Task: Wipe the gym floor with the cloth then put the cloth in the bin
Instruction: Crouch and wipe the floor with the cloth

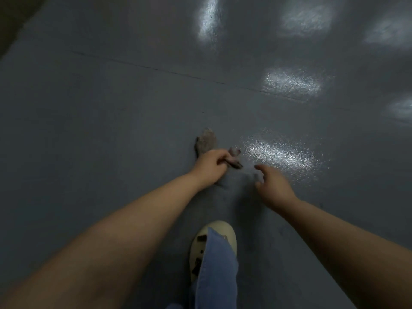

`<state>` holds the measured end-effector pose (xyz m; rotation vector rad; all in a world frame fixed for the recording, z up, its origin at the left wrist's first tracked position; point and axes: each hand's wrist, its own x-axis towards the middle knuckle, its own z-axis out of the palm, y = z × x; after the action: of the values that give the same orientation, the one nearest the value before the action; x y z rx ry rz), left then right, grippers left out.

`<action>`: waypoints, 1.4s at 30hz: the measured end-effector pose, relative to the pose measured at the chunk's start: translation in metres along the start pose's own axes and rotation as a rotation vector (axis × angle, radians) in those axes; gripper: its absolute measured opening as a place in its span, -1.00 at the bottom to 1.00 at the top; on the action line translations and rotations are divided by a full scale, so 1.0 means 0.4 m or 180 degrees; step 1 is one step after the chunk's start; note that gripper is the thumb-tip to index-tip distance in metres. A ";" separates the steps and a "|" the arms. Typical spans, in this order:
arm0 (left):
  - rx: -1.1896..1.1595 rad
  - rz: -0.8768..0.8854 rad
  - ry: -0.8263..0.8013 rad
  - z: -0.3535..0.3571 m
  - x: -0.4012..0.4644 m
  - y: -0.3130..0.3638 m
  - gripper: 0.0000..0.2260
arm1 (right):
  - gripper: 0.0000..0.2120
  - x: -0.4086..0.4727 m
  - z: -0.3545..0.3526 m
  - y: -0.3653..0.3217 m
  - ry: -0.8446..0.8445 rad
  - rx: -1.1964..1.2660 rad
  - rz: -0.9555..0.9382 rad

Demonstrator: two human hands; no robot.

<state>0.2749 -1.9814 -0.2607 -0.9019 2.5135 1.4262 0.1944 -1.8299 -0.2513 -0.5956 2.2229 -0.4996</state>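
Cloth, seemingly in left hand

My left hand grips the cloth. The cloth sticks out in front of my hand and to its right. My right hand is just to the right of it, not touching the cloth. My shoe is behind both hands, on the floor. My trouser leg hangs over the shoe.

Gym floor: smooth grey coating, semi-glossy, fine speckled texture in the light reflections; cloth: soft, matt, worn grey fabric; trouser leg: blue denim; shoe: cream, matt.
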 end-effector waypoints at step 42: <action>-0.0381 -0.0037 -0.0496 -0.027 -0.027 -0.085 -0.68 | -0.62 0.037 0.046 0.027 0.0558 0.0975 -0.0232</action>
<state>0.3044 -1.9983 -0.2762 -0.7882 2.3287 1.5917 0.1969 -1.8323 -0.2770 -0.4864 2.2312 -0.9414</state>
